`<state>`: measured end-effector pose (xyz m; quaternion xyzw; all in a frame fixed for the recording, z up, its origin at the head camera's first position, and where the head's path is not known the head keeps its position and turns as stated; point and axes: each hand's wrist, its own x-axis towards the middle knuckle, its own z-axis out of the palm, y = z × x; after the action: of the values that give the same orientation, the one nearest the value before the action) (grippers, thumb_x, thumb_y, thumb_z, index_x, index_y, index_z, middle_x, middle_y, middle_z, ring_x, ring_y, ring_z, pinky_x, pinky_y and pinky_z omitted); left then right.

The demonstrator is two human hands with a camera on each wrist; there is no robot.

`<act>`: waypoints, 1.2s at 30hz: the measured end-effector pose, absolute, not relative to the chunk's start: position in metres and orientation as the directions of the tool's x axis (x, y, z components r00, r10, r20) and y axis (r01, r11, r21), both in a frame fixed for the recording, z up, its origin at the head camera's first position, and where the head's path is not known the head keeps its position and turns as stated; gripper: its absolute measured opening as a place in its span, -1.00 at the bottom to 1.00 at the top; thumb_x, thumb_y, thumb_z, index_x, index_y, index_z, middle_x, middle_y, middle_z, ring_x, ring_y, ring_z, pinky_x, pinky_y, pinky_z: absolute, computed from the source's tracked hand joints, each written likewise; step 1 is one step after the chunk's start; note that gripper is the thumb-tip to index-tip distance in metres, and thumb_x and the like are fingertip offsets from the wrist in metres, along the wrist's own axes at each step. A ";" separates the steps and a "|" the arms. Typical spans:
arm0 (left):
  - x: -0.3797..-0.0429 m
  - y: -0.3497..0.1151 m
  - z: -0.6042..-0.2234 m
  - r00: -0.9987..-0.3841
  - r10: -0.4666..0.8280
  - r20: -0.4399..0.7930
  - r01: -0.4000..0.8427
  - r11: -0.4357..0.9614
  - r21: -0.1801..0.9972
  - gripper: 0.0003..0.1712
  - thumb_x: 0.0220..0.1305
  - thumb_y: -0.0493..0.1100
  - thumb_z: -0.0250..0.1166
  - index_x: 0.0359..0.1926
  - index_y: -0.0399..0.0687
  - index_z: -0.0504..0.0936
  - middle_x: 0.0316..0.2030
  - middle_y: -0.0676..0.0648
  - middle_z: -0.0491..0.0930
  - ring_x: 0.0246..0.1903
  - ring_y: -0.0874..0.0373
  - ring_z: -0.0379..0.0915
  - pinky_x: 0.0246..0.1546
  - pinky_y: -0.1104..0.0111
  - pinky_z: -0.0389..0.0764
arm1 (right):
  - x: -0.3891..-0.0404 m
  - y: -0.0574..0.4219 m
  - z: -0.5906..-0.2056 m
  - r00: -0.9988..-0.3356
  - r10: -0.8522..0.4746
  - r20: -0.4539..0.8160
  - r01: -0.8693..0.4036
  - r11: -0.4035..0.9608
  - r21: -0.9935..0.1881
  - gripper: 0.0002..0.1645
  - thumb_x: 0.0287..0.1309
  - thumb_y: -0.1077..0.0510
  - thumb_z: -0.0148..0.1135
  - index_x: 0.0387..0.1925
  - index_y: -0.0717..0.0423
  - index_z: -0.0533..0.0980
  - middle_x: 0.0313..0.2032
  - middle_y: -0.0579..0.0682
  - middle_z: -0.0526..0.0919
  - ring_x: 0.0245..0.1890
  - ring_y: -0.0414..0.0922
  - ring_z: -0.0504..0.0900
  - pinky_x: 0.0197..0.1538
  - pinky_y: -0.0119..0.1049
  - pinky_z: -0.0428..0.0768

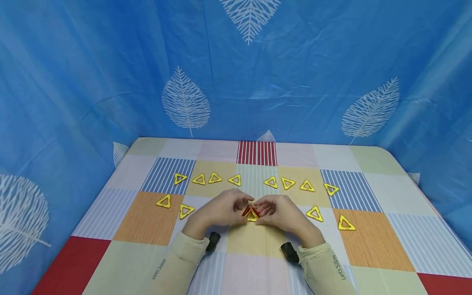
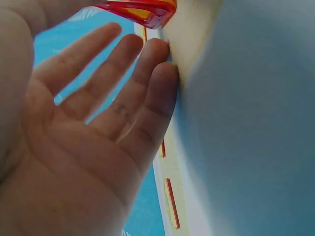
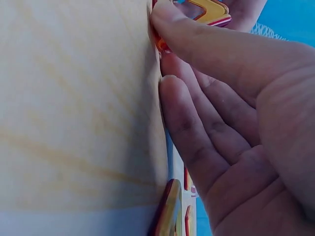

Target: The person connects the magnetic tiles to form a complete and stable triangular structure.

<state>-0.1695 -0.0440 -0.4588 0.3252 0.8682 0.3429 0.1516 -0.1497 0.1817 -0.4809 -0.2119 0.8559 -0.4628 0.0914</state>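
At the centre of the table, a small tent-like form of red and yellow triangular magnetic tiles (image 1: 251, 214) stands between the two hands. My left hand (image 1: 226, 208) holds its left side, thumb at the front and fingers behind. Below the red-edged tile (image 2: 142, 11) in the left wrist view, the other fingers are loosely bent. From the right, my right hand (image 1: 282, 209) holds the form. Its thumb (image 3: 172, 17) lies against the tile's edge in the right wrist view, with its lower fingers near the tabletop. The hands partly hide the tiles.
Several flat yellow triangular tiles lie in an arc around the hands, among them one at the left (image 1: 164, 201) and one at the right (image 1: 346, 223). A patchwork cloth (image 1: 254, 270) covers the table. Blue leaf-print curtain (image 1: 280, 82) hangs behind and beside it.
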 end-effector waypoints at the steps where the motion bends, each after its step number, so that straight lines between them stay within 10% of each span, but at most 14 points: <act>1: -0.169 -0.044 -0.459 -0.731 0.681 -0.041 0.477 0.554 0.682 -0.35 0.12 -0.30 0.50 0.27 -0.16 0.56 0.05 -0.05 0.59 0.03 0.11 0.52 0.06 0.26 0.53 | -0.150 0.182 -0.481 -0.896 -0.441 0.042 -0.275 0.480 -0.833 -0.57 -0.06 0.22 0.62 -0.11 0.19 0.65 -0.34 -0.11 0.69 -0.34 -0.16 0.67 -0.23 -0.31 0.64; 7: -0.168 -0.042 -0.461 -0.697 0.715 -0.046 0.540 0.566 0.623 -0.32 0.16 -0.37 0.42 0.33 -0.13 0.51 0.22 -0.05 0.53 0.20 0.10 0.42 0.23 0.21 0.41 | -0.149 0.191 -0.475 -0.924 -0.381 0.047 -0.245 0.492 -0.835 -0.54 -0.07 0.23 0.62 -0.11 0.20 0.61 -0.32 -0.05 0.67 -0.33 -0.14 0.65 -0.22 -0.29 0.63; 21: -0.166 -0.045 -0.466 -0.756 0.652 -0.069 0.440 0.582 0.684 -0.53 0.10 -0.23 0.56 0.07 -0.13 0.69 -0.21 0.06 0.53 -0.25 0.13 0.37 -0.24 0.33 0.47 | -0.145 0.253 -0.463 -0.944 -0.328 -0.027 -0.183 0.590 -0.786 -0.38 -0.29 0.16 0.73 -0.06 0.13 0.71 -0.15 -0.03 0.68 -0.19 -0.04 0.58 -0.15 -0.27 0.59; 36: -0.168 -0.045 -0.466 -0.763 0.640 -0.090 0.403 0.580 0.708 -0.58 0.10 -0.22 0.56 0.01 -0.11 0.70 -0.26 0.10 0.54 -0.28 0.15 0.40 -0.24 0.33 0.51 | -0.144 0.264 -0.466 -0.913 -0.406 -0.033 -0.237 0.597 -0.766 -0.68 -0.23 0.23 0.68 -0.31 0.15 0.78 -0.24 -0.06 0.67 -0.18 -0.06 0.58 -0.14 -0.33 0.56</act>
<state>-0.1677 -0.0452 -0.4662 0.2989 0.8723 0.3472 0.1708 -0.1435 0.2638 -0.4657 -0.1812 0.8877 -0.4107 0.1025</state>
